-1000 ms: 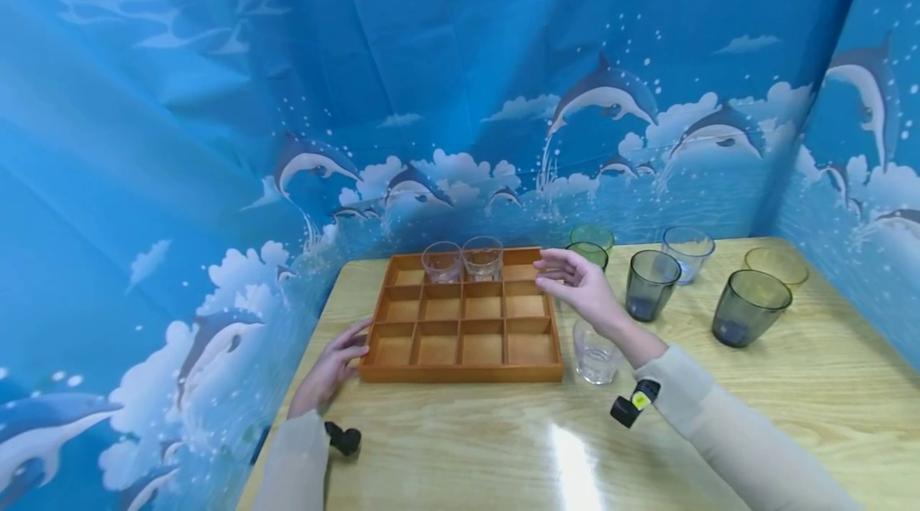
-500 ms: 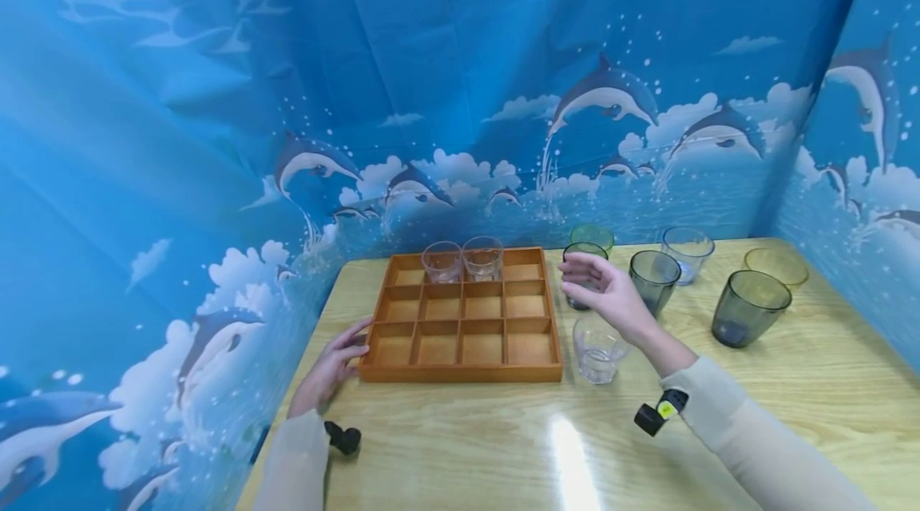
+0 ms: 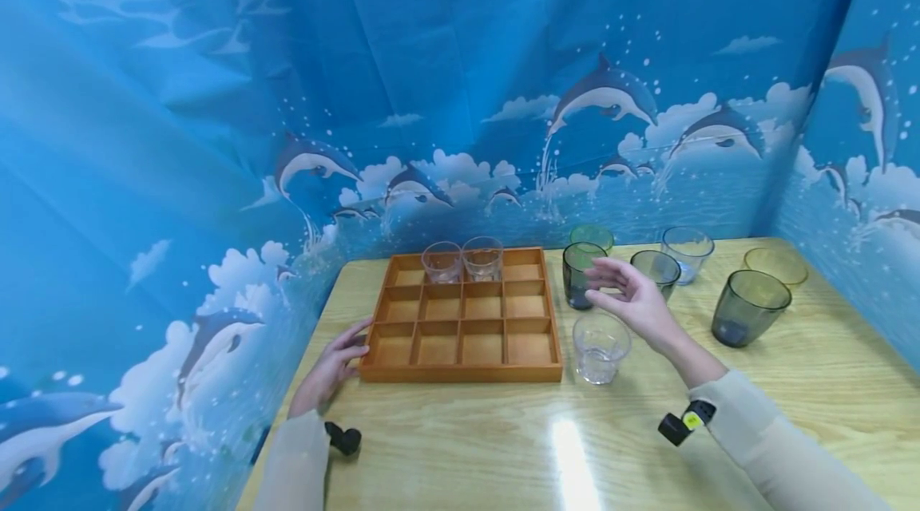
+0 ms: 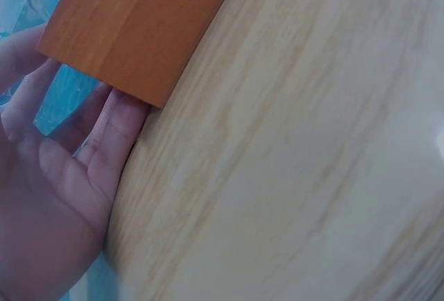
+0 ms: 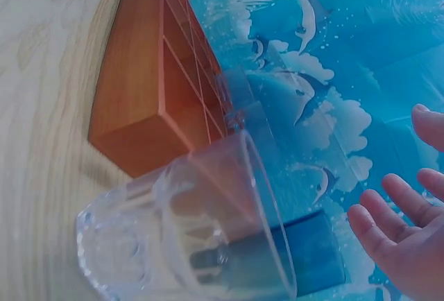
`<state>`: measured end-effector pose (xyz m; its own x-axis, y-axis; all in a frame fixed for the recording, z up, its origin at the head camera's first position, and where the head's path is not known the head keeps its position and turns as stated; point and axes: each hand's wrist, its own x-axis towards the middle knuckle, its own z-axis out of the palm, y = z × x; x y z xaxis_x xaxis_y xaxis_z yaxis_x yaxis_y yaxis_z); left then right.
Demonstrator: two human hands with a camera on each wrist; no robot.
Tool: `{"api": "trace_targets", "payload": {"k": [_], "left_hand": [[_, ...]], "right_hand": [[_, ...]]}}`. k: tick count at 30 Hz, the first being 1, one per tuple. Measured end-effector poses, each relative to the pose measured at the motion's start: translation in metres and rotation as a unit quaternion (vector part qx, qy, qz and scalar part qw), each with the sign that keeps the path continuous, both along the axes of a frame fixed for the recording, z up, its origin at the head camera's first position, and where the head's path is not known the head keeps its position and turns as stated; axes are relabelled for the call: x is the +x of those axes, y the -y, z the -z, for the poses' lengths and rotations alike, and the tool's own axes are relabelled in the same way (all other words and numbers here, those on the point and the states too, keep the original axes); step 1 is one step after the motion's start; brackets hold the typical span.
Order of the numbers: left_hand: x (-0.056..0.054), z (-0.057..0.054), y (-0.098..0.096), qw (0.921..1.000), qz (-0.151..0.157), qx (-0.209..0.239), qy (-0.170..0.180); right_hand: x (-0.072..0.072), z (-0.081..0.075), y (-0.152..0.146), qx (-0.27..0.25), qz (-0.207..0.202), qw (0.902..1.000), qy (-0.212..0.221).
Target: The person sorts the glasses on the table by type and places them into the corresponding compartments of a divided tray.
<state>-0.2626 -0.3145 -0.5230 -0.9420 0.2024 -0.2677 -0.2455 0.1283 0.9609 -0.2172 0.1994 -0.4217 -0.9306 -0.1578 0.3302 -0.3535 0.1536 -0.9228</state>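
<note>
A wooden divided tray (image 3: 460,374) lies on the table, with two clear glasses (image 3: 442,270) standing in its back row. My left hand (image 3: 325,374) rests against the tray's left side; in the left wrist view its fairly straight fingers touch the wooden wall. My right hand (image 3: 636,307) is in the air right of the tray, loosely spread and holding nothing. Below it stands a clear glass tumbler (image 3: 596,363), large in the right wrist view. Just beyond that hand are a dark green glass (image 3: 577,287) and another dark glass (image 3: 664,267), the latter partly covered by it.
Further right stand a grey-green glass (image 3: 747,311), a yellowish glass (image 3: 787,265) and a bluish clear glass (image 3: 690,255). Behind the dark green one is a brighter green glass (image 3: 592,235). A dolphin-printed curtain (image 3: 460,96) borders the table's back and sides.
From near the tray's back right corner, my right hand has moved right and slightly nearer, uncovering the dark green glass and more of the clear tumbler. My left hand and the tray stay put.
</note>
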Motion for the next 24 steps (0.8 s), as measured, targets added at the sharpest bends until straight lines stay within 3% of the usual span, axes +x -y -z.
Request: {"api": "trace_targets", "payload": {"k": [5, 15, 24], "left_hand": [[0.0, -0.002, 0.0, 1.0, -0.001, 0.003, 0.006], [0.008, -0.023, -0.004, 0.9996, 0.022, 0.003, 0.016], [0.0, 0.0, 0.001, 0.9999, 0.008, -0.005, -0.003]], "right_hand": [[0.004, 0.006, -0.01, 0.005, 0.008, 0.9999, -0.006], [0.012, 0.017, -0.026, 0.027, 0.035, 0.999, 0.001], [0.019, 0.033, -0.032, 0.06, 0.03, 0.9972, 0.032]]}}
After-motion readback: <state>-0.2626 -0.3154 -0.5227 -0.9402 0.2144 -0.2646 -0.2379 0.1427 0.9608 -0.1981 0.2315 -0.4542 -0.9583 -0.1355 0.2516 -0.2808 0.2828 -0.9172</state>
